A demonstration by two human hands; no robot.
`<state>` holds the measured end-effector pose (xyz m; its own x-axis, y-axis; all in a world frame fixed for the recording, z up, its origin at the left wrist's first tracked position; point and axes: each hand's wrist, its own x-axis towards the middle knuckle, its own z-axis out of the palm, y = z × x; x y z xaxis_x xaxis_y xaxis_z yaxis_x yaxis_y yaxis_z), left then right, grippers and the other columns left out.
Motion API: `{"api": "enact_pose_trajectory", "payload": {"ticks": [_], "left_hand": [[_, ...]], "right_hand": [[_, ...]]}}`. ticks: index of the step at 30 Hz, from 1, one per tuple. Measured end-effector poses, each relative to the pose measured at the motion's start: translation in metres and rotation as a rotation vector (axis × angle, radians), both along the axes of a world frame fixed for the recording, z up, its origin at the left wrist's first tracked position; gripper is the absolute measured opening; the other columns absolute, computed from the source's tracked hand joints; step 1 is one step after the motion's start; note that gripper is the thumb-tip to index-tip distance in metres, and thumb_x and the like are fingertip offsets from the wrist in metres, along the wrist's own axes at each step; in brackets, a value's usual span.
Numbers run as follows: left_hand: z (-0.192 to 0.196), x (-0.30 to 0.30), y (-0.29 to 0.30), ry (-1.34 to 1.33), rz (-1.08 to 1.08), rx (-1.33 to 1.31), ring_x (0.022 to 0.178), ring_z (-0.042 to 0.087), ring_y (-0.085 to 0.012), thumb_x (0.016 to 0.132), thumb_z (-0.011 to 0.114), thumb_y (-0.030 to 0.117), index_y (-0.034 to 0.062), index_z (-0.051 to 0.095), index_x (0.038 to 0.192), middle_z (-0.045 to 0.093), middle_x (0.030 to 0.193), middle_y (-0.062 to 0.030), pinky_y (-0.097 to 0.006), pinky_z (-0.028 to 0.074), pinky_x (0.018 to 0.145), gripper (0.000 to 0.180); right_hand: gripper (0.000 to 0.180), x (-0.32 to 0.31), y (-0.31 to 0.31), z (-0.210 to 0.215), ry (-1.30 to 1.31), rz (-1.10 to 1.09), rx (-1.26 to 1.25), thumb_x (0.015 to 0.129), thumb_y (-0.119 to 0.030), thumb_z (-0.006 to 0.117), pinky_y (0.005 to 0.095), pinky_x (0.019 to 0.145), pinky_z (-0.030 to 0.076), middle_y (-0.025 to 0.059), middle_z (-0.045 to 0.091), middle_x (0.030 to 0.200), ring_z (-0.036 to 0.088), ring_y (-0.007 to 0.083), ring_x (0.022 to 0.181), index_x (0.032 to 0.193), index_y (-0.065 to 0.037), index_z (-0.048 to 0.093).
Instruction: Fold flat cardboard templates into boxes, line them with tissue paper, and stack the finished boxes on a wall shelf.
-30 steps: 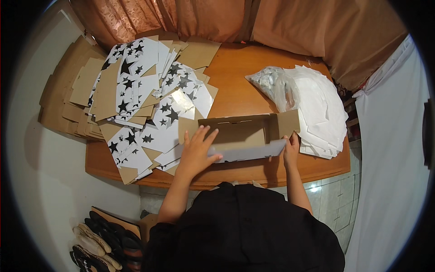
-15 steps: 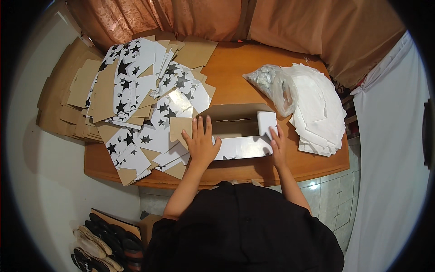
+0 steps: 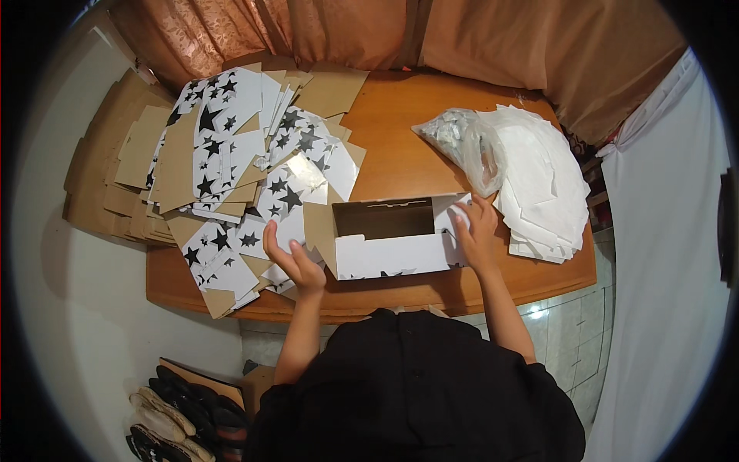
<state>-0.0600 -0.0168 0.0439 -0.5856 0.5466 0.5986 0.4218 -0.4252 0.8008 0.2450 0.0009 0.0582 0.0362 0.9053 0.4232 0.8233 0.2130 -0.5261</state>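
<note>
Far left there's a heap of flat box blanks [image 3: 231, 162], white with black stars on one face and plain brown on the other, fanned over the wooden surface [image 3: 400, 131]. The left hand [image 3: 291, 258] hovers just off the near edge of that heap, fingers loosely spread and a bit curled, gripping nothing, right beside the brown end flap [image 3: 318, 229] of the box.

The half-folded cardboard box [image 3: 389, 235] sits near the front edge of the surface, about in the middle. Its long axis runs left to right, roughly parallel to that front edge, and the open mouth faces up, so you see the brown inside. The white wall faces the person.

The right hand [image 3: 477, 235] lies flat against the right end, fingers together and pressing the white end panel inward.

My take on doing this well: keep that right end pinned square while the left hand brings its flap in, fold along the creases, and don't let the box skate sideways.

Further right, a clear plastic bag [image 3: 462, 142] rests on a stack of white sheets [image 3: 546, 192], well out of the way.
</note>
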Motion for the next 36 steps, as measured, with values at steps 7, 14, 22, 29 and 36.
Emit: {"api": "enact_pose_trajectory", "payload": {"ticks": [7, 14, 22, 29, 36], "left_hand": [[-0.026, -0.015, 0.017, -0.496, -0.481, -0.326, 0.119, 0.040, -0.0244, 0.086, 0.048, 0.010, -0.0014, 0.039, 0.129, 0.042, 0.127, -0.0144, -0.036, 0.031, 0.101, 0.045], [-0.041, 0.013, 0.028, -0.129, -0.683, -0.546, 0.123, 0.039, -0.0307, 0.072, 0.073, 0.019, -0.0006, 0.024, 0.137, 0.037, 0.133, -0.0220, -0.038, 0.031, 0.103, 0.084], [-0.055, 0.014, 0.025, 0.166, -0.515, -0.780, 0.125, 0.037, -0.0351, 0.073, 0.071, 0.020, -0.0028, 0.023, 0.138, 0.035, 0.134, -0.0263, -0.039, 0.030, 0.104, 0.084], [-0.051, 0.009, 0.023, -0.373, -0.669, -0.556, 0.128, 0.033, -0.0318, 0.086, 0.059, 0.027, -0.0011, 0.025, 0.139, 0.032, 0.137, -0.0242, -0.038, 0.026, 0.106, 0.069], [-0.019, 0.024, 0.030, 0.317, -0.464, -0.682, 0.124, 0.036, -0.0370, 0.076, 0.070, 0.031, 0.0015, 0.026, 0.137, 0.032, 0.136, -0.0237, -0.041, 0.032, 0.102, 0.081]], "right_hand": [[0.026, -0.017, 0.026, 0.010, 0.102, 0.016, 0.022, 0.088, -0.021, 0.052, 0.0402, 0.102, 0.027, 0.0174, 0.048, 0.124, 0.039, 0.0321, 0.118, 0.109, -0.010, 0.064], [0.029, -0.011, 0.043, -0.013, 0.408, 0.101, -0.079, 0.089, -0.018, 0.048, 0.0400, 0.102, 0.028, 0.0197, 0.043, 0.130, 0.039, 0.0349, 0.121, 0.115, -0.011, 0.061], [0.030, -0.007, 0.037, -0.023, 0.717, 0.115, -0.025, 0.091, -0.020, 0.047, 0.0345, 0.099, 0.031, 0.0143, 0.050, 0.118, 0.045, 0.0260, 0.114, 0.114, -0.002, 0.055], [0.037, 0.005, 0.026, -0.015, 0.697, 0.123, -0.192, 0.086, -0.018, 0.055, 0.0344, 0.095, 0.034, 0.0122, 0.048, 0.111, 0.046, 0.0236, 0.106, 0.119, -0.003, 0.050], [0.067, 0.002, 0.025, -0.020, 0.297, -0.071, -0.174, 0.071, -0.012, 0.072, 0.0387, 0.101, 0.032, 0.0187, 0.044, 0.121, 0.039, 0.0346, 0.119, 0.130, -0.006, 0.042]]}}
